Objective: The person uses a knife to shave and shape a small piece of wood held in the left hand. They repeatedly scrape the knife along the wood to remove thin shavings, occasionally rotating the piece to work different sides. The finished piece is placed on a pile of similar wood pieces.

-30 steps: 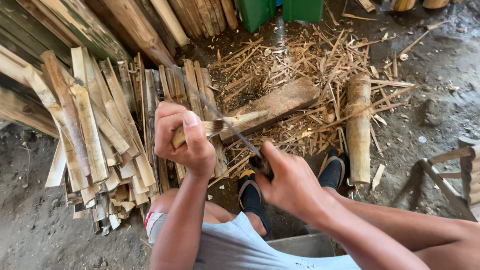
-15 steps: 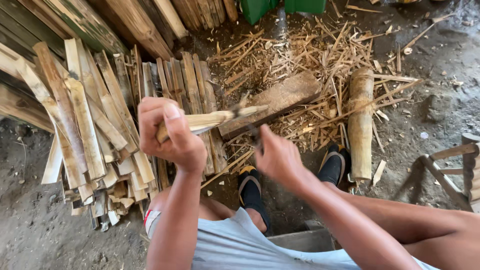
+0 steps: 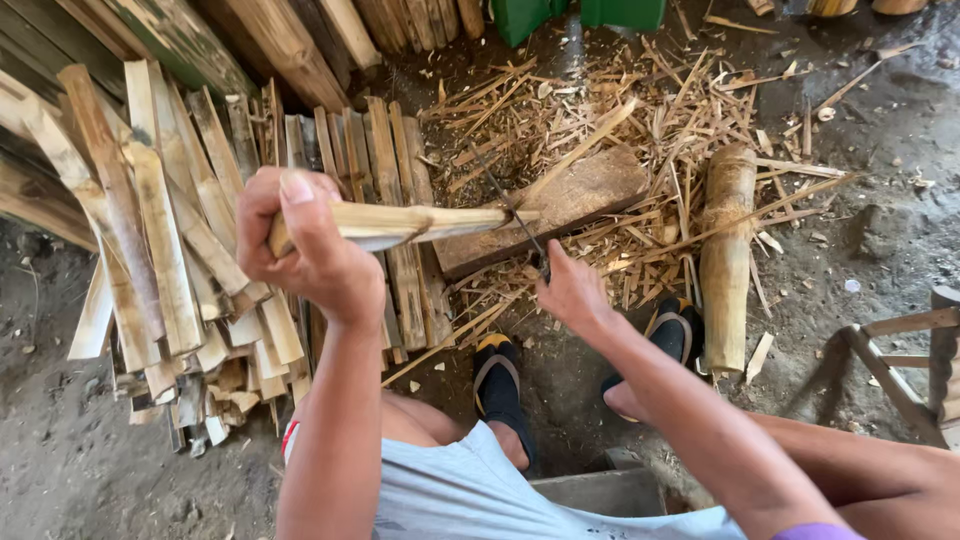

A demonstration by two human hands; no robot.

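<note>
While the left hand is gripping a pale split bamboo slat level above the ground, its fingers are clamped right round the near end, thumb lying along the top. The right hand is closing its fingers together on the handle of a thin dark-bladed knife, and the blade is crossing the slat's far tip, just over a flat weathered wooden chopping block lying on the dirt floor. Danger is sitting in that angle, I'd say: the slat is being held in the air rather than resting on the block, so the tip could be kicking sideways under the blade and the edge could be sliding along the grain toward the left hand. Below, two feet in black sandals with yellow trim are planted close beneath the cut, well within reach of a slipped stroke. Loose bamboo shavings are littering the ground around the block, so footing looks doubtful too. A stack of split bamboo slats is leaning at the left, and a round bamboo log section is lying beside the right foot.
</note>
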